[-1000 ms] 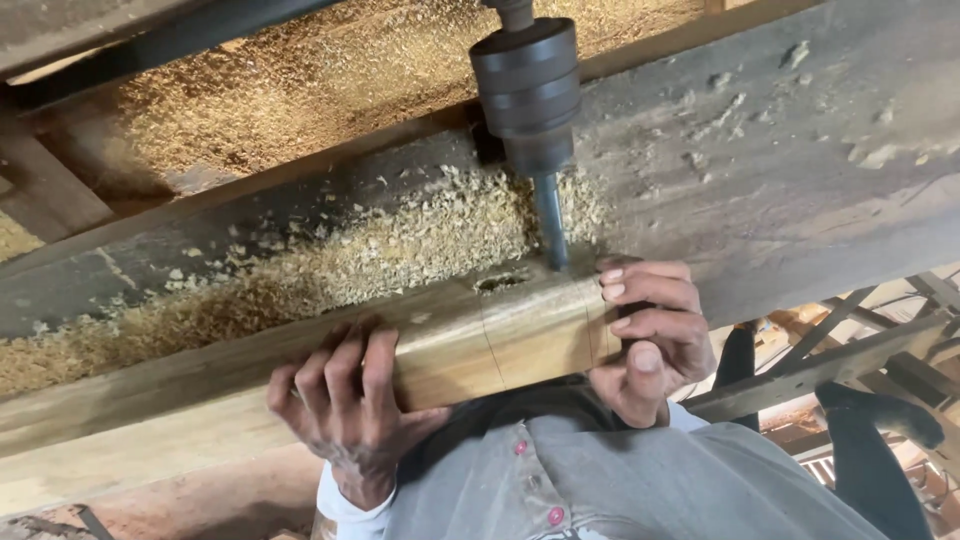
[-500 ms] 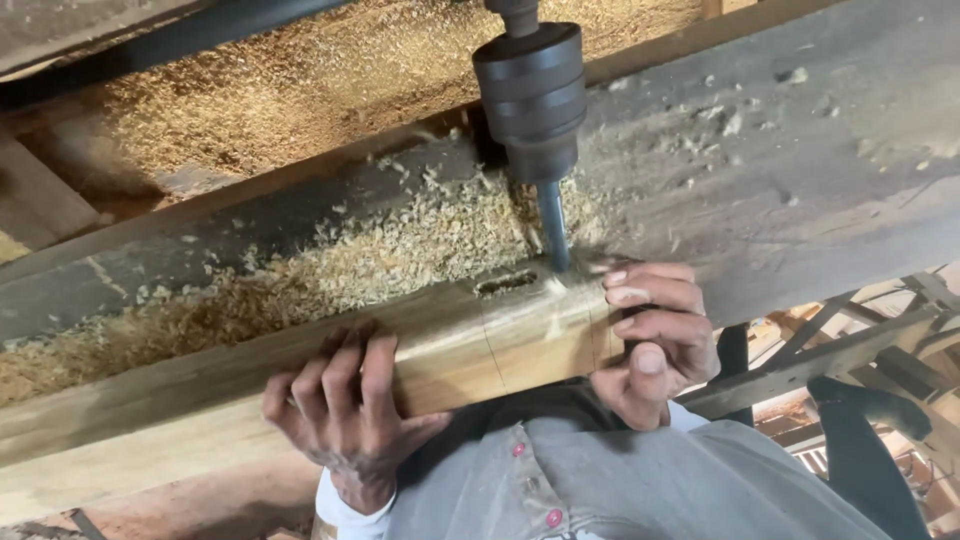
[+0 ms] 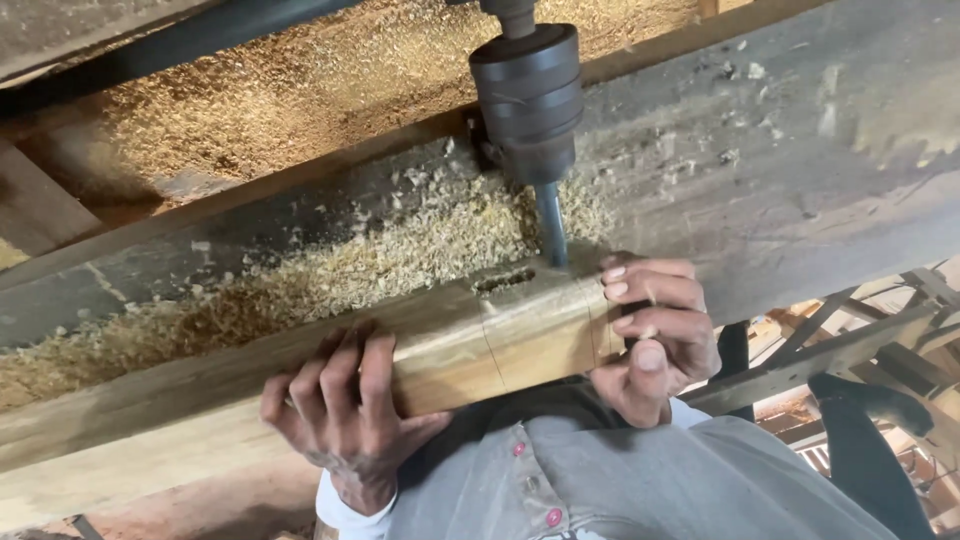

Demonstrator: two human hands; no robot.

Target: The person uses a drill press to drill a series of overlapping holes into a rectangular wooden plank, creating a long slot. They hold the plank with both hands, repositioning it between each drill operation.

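Note:
A long squared wooden beam lies across the machine table in front of me. My left hand grips its near face from below, fingers curled over the top edge. My right hand clasps the beam's right end. A dark steel chuck hangs above, and its thin bit reaches down into the right end of a narrow slot cut in the beam's top. Pencil lines mark the beam on either side of the slot.
Pale wood shavings lie heaped on the grey worn table behind the beam. More sawdust covers the floor beyond. A dark metal frame and a black boot show at the lower right.
The slot in the beam's top has grown longer toward the bit. The beam has shifted slightly under the bit, and loose shavings have scattered about the table.

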